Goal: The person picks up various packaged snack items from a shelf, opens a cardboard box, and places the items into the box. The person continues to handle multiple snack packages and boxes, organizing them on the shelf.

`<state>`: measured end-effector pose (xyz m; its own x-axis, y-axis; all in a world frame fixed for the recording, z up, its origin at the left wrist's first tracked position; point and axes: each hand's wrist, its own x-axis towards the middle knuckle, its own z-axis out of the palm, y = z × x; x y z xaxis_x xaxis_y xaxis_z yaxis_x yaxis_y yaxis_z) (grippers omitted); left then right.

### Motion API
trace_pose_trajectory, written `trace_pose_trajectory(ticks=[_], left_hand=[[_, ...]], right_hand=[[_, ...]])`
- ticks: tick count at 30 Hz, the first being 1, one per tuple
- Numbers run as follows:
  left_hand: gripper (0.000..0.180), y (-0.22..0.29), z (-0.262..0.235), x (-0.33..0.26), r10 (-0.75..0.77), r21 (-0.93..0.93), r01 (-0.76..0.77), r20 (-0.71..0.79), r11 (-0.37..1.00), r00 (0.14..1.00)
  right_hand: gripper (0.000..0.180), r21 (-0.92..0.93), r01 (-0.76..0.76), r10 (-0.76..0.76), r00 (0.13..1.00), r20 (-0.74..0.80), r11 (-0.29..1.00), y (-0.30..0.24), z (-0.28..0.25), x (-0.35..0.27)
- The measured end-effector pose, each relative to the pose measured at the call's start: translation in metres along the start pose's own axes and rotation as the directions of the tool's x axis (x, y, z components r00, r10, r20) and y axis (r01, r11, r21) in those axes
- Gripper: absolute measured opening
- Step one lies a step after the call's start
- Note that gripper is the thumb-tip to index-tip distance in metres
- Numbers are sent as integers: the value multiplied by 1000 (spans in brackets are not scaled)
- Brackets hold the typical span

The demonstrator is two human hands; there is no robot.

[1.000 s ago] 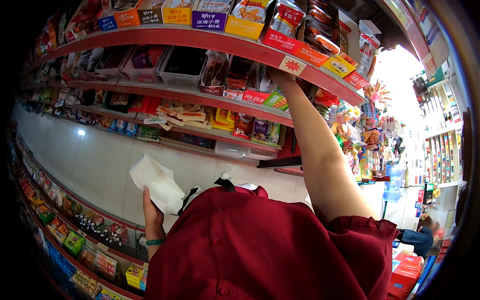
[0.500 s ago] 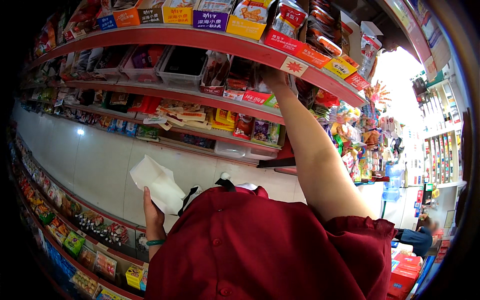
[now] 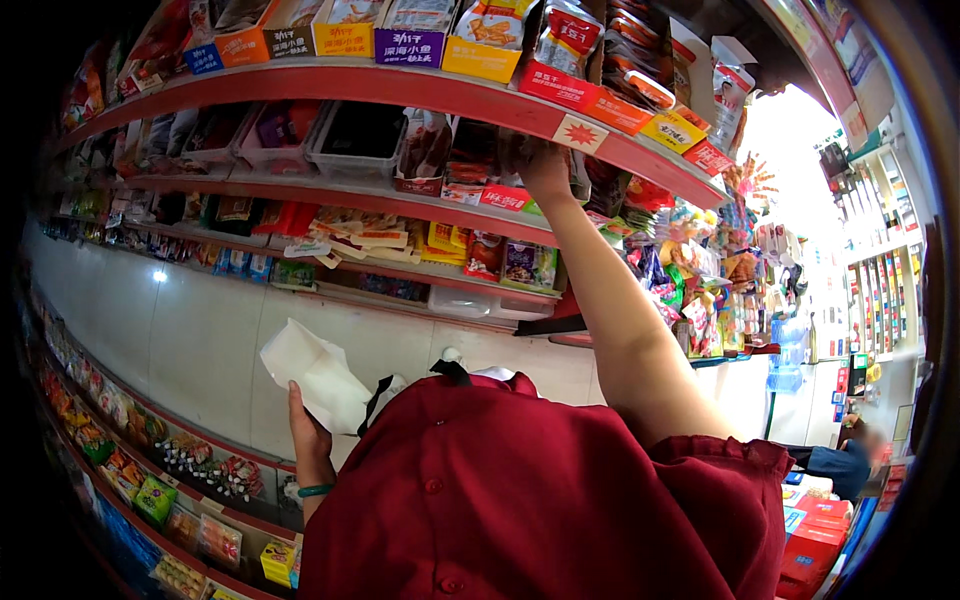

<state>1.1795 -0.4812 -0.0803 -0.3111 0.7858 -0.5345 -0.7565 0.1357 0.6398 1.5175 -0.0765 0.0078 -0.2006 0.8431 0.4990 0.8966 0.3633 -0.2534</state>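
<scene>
My left hand (image 3: 308,437), with a green bangle at the wrist, is closed on a white folded piece of paper or thin card (image 3: 318,374), held low over the floor; its exact kind is unclear. My right arm stretches forward to the shelves. Beneath the red-edged upper shelf (image 3: 450,97), my right hand (image 3: 541,168) reaches in among small snack packets (image 3: 480,145), next to a red display box (image 3: 505,197). Shadow and the shelf hide its fingers, so whether it grips a packet does not show.
Snack boxes (image 3: 487,58) line the upper shelf, with clear plastic bins (image 3: 358,140) below. Another stocked rack (image 3: 215,510) curves along the left. Hanging packets (image 3: 700,260) are to the right. Red cartons (image 3: 815,545) and a person in dark blue (image 3: 838,468) are at lower right.
My right hand has come slightly out from under the shelf, and more of it shows. My left hand keeps hold of the white piece, nearly unmoved. The view has shifted slightly.
</scene>
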Motion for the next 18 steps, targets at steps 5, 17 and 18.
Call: trace_pose_trajectory(ticks=[5,17,18], left_hand=[[61,6,14,0,-21,25,21,3,999,1000],[62,14,6,3,-66,46,64,44,997,997],[62,14,4,7,-83,46,80,58,996,995]], right_hand=[[40,89,-54,53,999,6,995,27,23,-6],[29,-5,-133,128,960,-250,991,-49,-37,-34],[29,31,-147,150,976,-157,989,-53,-38,-45]])
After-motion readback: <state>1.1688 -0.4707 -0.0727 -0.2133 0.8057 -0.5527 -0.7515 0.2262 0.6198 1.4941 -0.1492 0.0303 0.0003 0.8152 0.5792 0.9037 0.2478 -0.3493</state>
